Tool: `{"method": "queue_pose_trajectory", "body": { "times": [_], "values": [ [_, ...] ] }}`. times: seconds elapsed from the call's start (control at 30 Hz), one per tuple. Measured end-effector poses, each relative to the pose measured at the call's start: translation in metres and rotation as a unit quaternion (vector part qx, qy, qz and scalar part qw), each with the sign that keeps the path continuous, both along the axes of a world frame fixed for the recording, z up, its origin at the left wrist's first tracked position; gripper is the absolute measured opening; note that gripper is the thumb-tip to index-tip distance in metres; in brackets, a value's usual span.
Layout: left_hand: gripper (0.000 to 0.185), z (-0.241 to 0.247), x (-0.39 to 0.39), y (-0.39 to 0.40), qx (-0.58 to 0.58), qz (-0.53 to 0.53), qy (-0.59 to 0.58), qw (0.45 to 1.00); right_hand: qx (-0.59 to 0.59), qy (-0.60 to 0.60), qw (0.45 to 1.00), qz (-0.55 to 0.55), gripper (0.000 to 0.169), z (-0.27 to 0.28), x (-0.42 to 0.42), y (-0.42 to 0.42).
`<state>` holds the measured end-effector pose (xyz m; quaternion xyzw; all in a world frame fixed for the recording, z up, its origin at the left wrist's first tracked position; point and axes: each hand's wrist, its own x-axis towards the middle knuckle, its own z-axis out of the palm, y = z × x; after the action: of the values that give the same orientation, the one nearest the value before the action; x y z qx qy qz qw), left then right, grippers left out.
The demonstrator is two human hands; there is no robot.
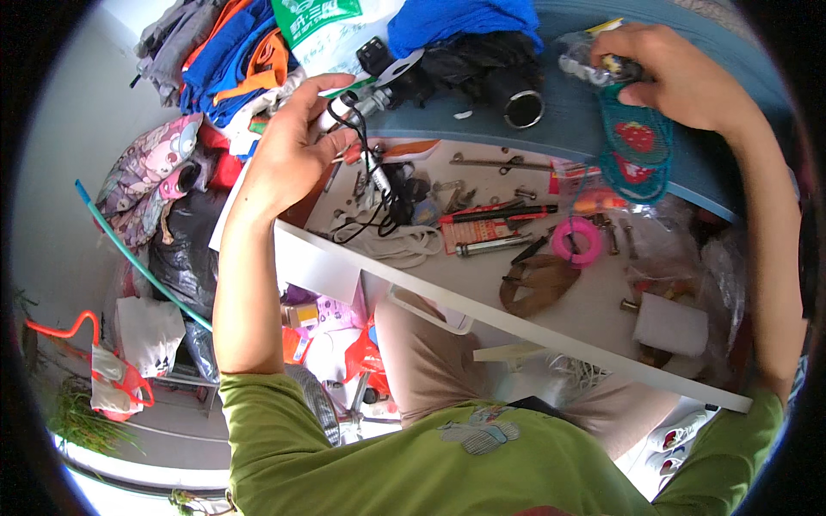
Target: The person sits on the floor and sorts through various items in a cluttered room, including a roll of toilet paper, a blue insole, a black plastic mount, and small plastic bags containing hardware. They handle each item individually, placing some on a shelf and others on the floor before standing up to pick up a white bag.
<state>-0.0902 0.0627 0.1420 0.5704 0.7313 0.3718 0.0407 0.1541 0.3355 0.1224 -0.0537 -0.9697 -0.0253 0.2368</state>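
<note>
My left hand (pixel 293 145), above the left end of an open white drawer (pixel 516 326), holds a white cylinder with a black cap (pixel 337 109) between thumb and fingers. A black cord (pixel 362 138) hangs from it into the drawer. At the upper right, over the blue-covered surface, my right hand (pixel 677 80) grips a small clear plastic packet (pixel 584 59); its exact contents are unclear. Just below its thumb, green mesh pieces with red strawberries (pixel 637 138) overhang the drawer. Inside lie a pink ring (pixel 576 242), a black and orange pen-like tool (pixel 503 213), a white cable (pixel 387 245) and wrenches (pixel 510 164).
Folded clothes (pixel 232 64), a green and white bag (pixel 322 39) and a black cylindrical object (pixel 521 106) crowd the surface behind the drawer. A brown coiled band (pixel 541 284) and a white block (pixel 671 324) lie inside the drawer. Bags hang at left, beside a teal rod (pixel 142 267).
</note>
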Motion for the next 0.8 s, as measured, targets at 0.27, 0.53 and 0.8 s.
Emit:
{"method": "queue_pose_trajectory", "body": {
  "times": [0.27, 0.53, 0.8],
  "values": [
    [0.041, 0.011, 0.031, 0.038, 0.117, -0.086, 0.094, 0.985, -0.004, 0.018, 1.0, 0.02, 0.041, 0.006, -0.005, -0.008],
    [0.031, 0.004, 0.087, 0.082, 0.128, -0.094, 0.363, 0.918, -0.195, 0.141, 0.94, 0.243, 0.04, 0.007, -0.013, -0.015],
    [0.027, -0.001, 0.079, 0.123, 0.144, -0.083, 0.457, 0.874, -0.114, 0.117, 0.981, 0.1, 0.026, 0.005, -0.015, -0.008]
  ]
}}
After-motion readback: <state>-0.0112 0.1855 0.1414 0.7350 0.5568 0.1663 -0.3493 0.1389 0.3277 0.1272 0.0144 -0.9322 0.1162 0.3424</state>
